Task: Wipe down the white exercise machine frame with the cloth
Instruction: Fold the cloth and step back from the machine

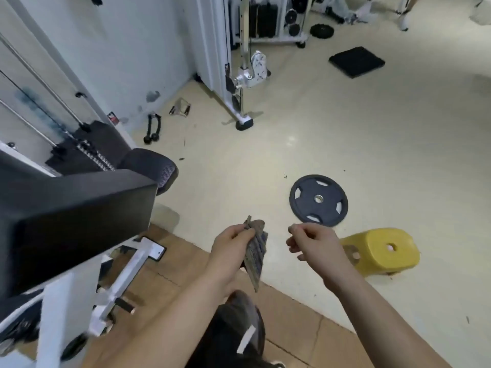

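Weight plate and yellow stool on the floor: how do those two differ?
The weight plate is a dark grey, flat round disc. The yellow stool is bright, taller and blocky. The weight plate has four cut-outs around its centre hole, while the yellow stool's top shows one small hole. Both sit on the pale floor, untouched.

I'm seeing the cloth [256,254] as drab grey-brown with faint bluish stripes. The machine frame [127,277] reads white, its pad [74,211] black. The floor [345,128] is pale cream. The weight plate [318,200] is dark grey with light cut-outs and a silvery centre. The stool [380,251] is bright yellow. Nearer me are tan-brown tiles [170,264]; far off is a black mat [356,61].
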Action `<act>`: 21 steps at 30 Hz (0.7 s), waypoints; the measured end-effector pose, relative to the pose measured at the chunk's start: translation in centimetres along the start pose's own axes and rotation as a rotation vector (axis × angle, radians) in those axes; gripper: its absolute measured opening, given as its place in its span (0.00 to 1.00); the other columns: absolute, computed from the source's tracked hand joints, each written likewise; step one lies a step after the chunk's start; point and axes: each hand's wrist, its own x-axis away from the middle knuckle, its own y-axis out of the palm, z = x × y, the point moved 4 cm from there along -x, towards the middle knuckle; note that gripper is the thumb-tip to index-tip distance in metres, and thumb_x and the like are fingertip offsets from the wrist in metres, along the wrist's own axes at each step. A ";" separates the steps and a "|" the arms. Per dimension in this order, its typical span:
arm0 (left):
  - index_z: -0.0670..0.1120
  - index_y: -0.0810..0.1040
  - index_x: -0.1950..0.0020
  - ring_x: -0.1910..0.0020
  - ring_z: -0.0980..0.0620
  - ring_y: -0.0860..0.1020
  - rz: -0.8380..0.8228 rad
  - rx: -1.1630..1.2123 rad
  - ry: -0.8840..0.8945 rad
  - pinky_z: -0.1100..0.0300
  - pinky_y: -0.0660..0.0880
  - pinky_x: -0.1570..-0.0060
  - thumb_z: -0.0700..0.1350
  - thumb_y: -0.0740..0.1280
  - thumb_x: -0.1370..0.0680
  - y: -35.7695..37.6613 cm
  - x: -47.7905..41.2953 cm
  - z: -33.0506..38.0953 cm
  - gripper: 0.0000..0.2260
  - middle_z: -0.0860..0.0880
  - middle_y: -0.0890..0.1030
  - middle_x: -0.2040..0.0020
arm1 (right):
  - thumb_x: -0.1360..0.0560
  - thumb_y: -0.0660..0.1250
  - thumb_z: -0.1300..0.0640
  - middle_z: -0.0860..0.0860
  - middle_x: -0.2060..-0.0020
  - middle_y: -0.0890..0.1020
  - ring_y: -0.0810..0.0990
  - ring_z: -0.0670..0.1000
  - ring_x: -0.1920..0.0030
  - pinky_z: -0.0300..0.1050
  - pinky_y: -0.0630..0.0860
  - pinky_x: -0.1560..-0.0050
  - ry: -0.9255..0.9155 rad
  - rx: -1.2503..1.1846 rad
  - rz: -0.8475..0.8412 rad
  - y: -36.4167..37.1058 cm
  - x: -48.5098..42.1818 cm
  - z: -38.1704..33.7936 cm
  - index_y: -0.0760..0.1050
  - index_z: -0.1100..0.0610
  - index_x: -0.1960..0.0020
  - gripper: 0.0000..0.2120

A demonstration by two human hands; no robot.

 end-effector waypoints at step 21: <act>0.41 0.83 0.45 0.57 0.46 0.85 0.473 0.469 0.056 0.51 0.80 0.52 0.38 0.70 0.21 -1.4 -37.5 27.3 0.06 0.42 0.87 0.54 | 0.19 0.67 0.54 0.55 0.56 0.86 0.82 0.45 0.63 0.46 0.78 0.57 -0.186 0.140 -0.473 9.4 -48.3 -28.9 0.84 0.58 0.54 0.11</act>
